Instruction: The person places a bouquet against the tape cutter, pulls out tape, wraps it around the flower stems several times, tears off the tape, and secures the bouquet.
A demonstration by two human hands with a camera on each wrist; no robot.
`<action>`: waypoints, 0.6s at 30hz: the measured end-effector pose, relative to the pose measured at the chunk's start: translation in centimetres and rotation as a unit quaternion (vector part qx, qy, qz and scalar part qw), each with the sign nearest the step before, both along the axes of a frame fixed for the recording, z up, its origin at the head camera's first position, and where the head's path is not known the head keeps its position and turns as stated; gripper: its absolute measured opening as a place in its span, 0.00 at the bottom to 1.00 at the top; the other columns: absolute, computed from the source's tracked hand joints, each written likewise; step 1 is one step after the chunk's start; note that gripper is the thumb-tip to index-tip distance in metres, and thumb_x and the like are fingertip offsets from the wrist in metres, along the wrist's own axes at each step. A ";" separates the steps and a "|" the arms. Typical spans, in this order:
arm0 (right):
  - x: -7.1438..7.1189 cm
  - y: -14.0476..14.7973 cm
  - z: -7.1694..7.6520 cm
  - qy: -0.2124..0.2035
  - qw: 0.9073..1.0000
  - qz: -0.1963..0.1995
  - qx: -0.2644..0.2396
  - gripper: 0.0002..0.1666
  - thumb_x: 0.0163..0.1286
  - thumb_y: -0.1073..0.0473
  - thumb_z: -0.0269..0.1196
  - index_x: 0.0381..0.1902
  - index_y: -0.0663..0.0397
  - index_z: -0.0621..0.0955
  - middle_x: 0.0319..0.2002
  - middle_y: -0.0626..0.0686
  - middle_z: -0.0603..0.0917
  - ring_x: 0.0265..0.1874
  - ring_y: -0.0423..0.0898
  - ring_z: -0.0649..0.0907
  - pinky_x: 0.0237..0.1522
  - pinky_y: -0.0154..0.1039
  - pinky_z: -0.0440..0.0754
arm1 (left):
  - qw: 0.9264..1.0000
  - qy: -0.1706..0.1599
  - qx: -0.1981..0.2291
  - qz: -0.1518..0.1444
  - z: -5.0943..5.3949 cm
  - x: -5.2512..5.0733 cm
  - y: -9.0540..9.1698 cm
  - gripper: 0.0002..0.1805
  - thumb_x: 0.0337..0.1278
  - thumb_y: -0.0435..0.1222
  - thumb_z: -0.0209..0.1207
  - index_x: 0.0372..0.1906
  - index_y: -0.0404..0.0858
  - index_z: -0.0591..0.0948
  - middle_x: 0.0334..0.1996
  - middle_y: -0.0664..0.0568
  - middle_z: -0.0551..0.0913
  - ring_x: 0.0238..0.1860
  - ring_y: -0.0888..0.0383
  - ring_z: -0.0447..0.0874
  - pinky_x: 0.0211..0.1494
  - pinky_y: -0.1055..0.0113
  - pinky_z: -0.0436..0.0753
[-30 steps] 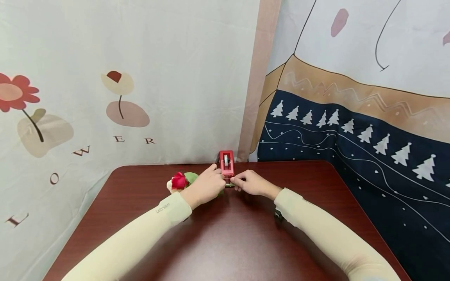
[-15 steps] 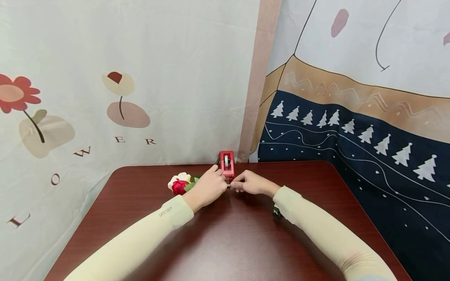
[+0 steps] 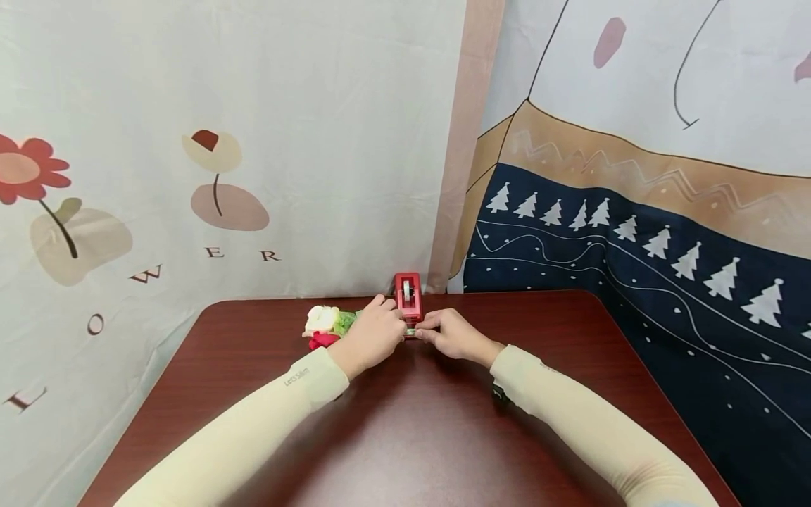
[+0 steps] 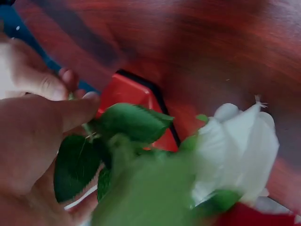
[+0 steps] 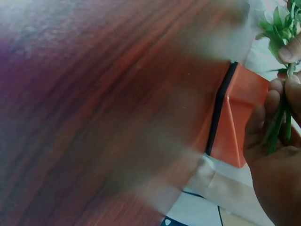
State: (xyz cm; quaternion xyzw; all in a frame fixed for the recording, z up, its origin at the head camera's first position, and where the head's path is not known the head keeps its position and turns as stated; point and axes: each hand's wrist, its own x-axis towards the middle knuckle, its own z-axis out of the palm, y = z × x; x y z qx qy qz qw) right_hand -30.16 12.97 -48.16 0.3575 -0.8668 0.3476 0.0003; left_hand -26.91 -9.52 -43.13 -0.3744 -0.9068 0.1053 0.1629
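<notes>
The round, full-petalled white rose [image 3: 322, 319], a second ago mostly behind and to the left of the deep-red, layered-petalled rose [image 3: 324, 341], now shows broadly above it; the red one has rolled downward, nearer the pale cream left sleeve [image 3: 317, 373].

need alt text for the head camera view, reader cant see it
A person's left grip and right grip hold the stems of a white rose and a red rose over a dark red-brown table. A red tape dispenser stands just beyond them near the table's far edge.
</notes>
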 end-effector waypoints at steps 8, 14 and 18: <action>0.8 0.1 -0.7 0.059 0.998 -0.020 -0.013 0.12 0.77 0.63 0.72 0.55 0.54 0.94 0.37 0.47 0.91 0.34 0.37 0.80 0.38 0.31 0.82 | 0.982 -0.179 0.024 0.056 1.9 -1.1 0.4 0.16 0.72 0.47 0.72 0.25 0.49 0.87 0.26 0.58 0.89 0.43 0.53 0.89 0.59 0.52 0.74; 1.2 -0.1 -0.8 0.072 0.997 -0.029 -0.021 0.13 0.77 0.62 0.72 0.57 0.55 0.93 0.38 0.48 0.90 0.34 0.38 0.81 0.39 0.31 0.83 | 0.979 -0.195 0.021 0.064 1.7 -1.6 0.3 0.12 0.73 0.45 0.71 0.30 0.48 0.93 0.28 0.60 0.92 0.40 0.57 0.92 0.69 0.46 0.76; 1.1 -0.2 -0.6 0.068 0.997 -0.028 -0.009 0.12 0.79 0.60 0.70 0.56 0.53 0.93 0.41 0.48 0.91 0.37 0.38 0.83 0.44 0.33 0.86 | 0.987 -0.148 0.016 0.052 1.2 -1.6 0.2 0.08 0.70 0.42 0.74 0.31 0.49 0.92 0.33 0.57 0.94 0.41 0.56 0.92 0.64 0.49 0.78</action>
